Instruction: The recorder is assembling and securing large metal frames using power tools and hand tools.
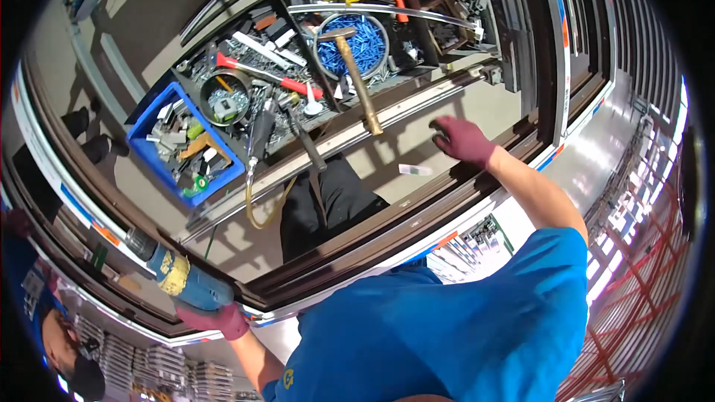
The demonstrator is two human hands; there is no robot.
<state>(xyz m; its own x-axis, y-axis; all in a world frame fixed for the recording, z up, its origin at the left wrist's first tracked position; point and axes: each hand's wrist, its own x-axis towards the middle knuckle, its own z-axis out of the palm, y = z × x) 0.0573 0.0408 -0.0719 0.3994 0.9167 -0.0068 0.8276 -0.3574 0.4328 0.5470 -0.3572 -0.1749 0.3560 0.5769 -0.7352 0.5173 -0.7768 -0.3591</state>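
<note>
The person's two gloved hands are well apart. The left hand (212, 318) is closed around the rear of a blue cordless drill (201, 288), which sits over the lower-left corner of a dark brown window-type frame (357, 234), its dark chuck (140, 243) pointing to the upper left. How the fingers wrap its handle is hidden. The right hand (465, 140) is held above the frame's near rail toward the right, fingers loosely bent, thumb set off from them, nothing visible in its grasp.

Beyond the frame, a dark compartmented tray (350, 108) holds loose hardware. A hammer (350, 67) lies with its head over a round container (386, 39) of blue fasteners (365, 33), its handle reaching past the tray's near edge. To the left stand a round tin (209, 109) and a blue plastic crate (240, 170) of mixed parts. A co-worker (63, 339) shows at the lower left.
</note>
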